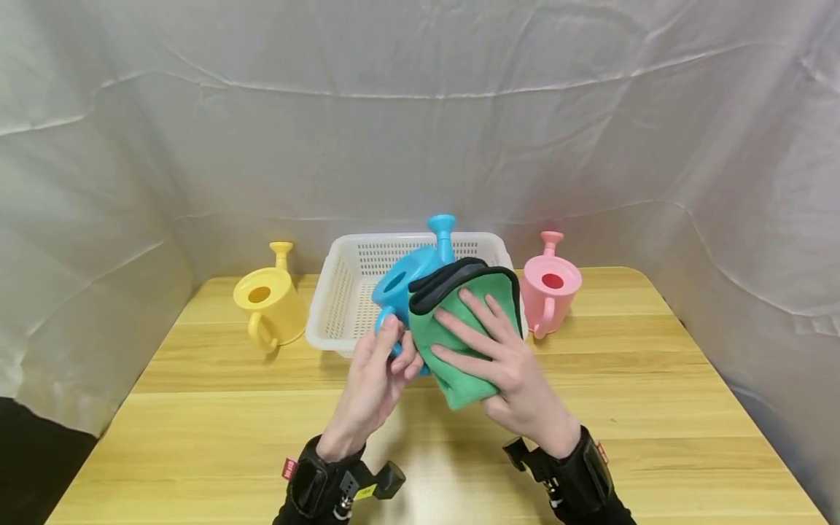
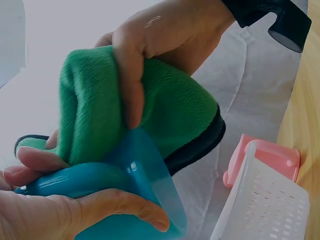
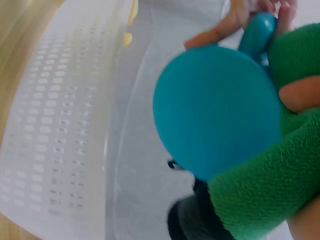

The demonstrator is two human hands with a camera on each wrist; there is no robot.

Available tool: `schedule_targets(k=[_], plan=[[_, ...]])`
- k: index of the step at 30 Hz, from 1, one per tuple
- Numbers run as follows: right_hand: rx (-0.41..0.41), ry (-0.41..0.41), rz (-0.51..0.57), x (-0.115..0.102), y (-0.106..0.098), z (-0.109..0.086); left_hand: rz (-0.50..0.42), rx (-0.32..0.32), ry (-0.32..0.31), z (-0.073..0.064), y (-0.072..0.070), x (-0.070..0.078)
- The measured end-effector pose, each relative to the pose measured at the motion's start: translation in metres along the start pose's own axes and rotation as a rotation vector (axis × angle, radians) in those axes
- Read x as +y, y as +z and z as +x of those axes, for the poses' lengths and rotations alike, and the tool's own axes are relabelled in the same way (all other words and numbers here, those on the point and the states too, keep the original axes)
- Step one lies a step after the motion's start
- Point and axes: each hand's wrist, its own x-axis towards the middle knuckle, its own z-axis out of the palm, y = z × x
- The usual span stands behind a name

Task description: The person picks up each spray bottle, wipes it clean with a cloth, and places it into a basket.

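Note:
A blue watering can (image 1: 403, 281) is held up in front of the basket, tilted, its spout toward the back. My left hand (image 1: 377, 372) grips it by the handle, with the thumb lying along the blue plastic (image 2: 150, 175) in the left wrist view. Over the can's right side, my right hand (image 1: 505, 364) holds a folded green cloth (image 1: 453, 386) with grey lining and black edging. Its fingers spread across the cloth, while the left wrist view has its thumb (image 2: 131, 90) on the cloth's other side. The can's round base (image 3: 215, 110) faces the right wrist camera.
Behind the hands stands a white perforated basket (image 1: 335, 292). A yellow watering can (image 1: 285, 310) is left of it and a pink watering can (image 1: 558, 292) right of it, both upright on the wooden table (image 1: 223, 430). A pale sheet (image 1: 394, 153) hangs around the back and sides.

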Motion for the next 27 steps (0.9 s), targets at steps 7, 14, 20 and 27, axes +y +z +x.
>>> schedule_targets(k=[7, 14, 20, 27], plan=[[0.023, 0.123, -0.032, -0.008, 0.008, 0.002, 0.053, -0.01, -0.019, 0.0, 0.003, -0.005], [0.01, 0.281, 0.005, -0.01, 0.005, 0.002, 0.064, -0.003, -0.006, 0.001, 0.003, -0.007], [0.006, 0.409, 0.004, -0.008, -0.002, 0.0, 0.03, -0.008, 0.02, 0.0, 0.001, -0.004], [-0.024, 0.543, -0.017, -0.009, -0.006, 0.0, 0.03, 0.001, 0.023, 0.0, 0.001, -0.003]])
